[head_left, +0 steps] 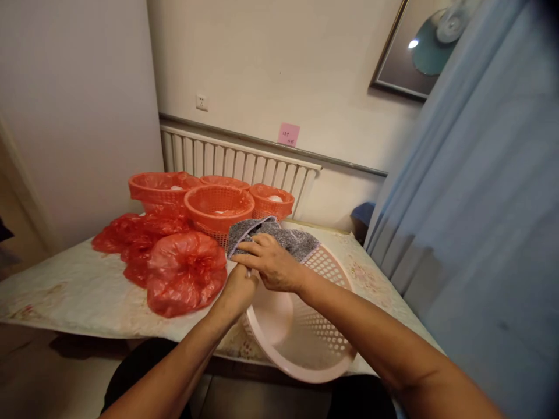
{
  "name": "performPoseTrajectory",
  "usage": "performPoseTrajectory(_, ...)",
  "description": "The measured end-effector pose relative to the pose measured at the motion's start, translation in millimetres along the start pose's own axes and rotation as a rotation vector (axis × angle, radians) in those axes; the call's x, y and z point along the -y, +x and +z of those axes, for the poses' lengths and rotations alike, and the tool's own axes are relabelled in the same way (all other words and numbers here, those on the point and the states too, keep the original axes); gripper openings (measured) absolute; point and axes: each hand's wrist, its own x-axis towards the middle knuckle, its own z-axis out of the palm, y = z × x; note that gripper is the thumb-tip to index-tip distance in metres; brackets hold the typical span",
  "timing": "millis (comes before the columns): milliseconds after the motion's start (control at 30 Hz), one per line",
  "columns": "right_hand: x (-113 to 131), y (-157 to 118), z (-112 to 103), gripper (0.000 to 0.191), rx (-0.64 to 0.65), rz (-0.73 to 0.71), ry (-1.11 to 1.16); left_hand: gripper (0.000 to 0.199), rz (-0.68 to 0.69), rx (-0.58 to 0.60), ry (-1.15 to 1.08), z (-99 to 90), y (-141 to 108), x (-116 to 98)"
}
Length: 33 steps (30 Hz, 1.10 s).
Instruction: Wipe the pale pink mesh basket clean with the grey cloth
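Note:
A grey cloth [294,241] with a light purple edge lies over the far rim of a pale pink plastic basket [314,372], which is tilted toward me. My left hand [240,288] grips the basket's rim at its left side, its fingers partly hidden by the cloth and my other hand. Just above it, my right hand [271,262] presses on the cloth with its fingers wrapped over it. Inside the basket, the round solid bottom and the perforated side show.
Left of the basket lie red plastic bags [187,273] on a floral-covered bed [78,291]. Behind them stand several baskets lined with red bags [218,203]. A radiator [218,157] is on the wall; a blue curtain [471,174] hangs at right.

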Motion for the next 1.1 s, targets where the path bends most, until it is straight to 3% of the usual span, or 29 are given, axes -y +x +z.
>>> performPoseTrajectory(133,-33.2,-8.4,-1.6,0.041,0.045,0.079,-0.091,0.065,-0.014,0.044,-0.116,-0.5,-1.2,-5.5)
performPoseTrajectory(333,-90.2,-57.4,6.1,0.040,0.043,0.514,-0.061,0.062,-0.062,-0.003,-0.193,-2.2,-2.4,1.2)
performPoseTrajectory(500,-103.1,-106.7,8.1,0.045,0.002,0.841,0.087,0.055,-0.100,-0.050,-0.223,0.6,4.6,12.4)
performPoseTrajectory(667,-92.8,-143.3,2.1,0.040,-0.043,0.972,0.186,0.060,-0.146,-0.073,-0.276,2.2,8.9,13.0)
performPoseTrajectory(800,-69.5,-170.2,4.0,0.044,-0.127,1.144,0.183,0.060,-0.188,-0.086,-0.327,-0.4,7.8,11.5)
performPoseTrajectory(933,-32.3,-189.2,11.4,0.048,-0.337,1.362,0.232,0.058,-0.191,-0.110,-0.352,-1.6,7.9,17.4)
performPoseTrajectory(1100,14.8,-202.6,18.1,0.052,-0.582,1.516,0.308,0.057,-0.173,-0.122,-0.328,-3.6,0.9,18.6)
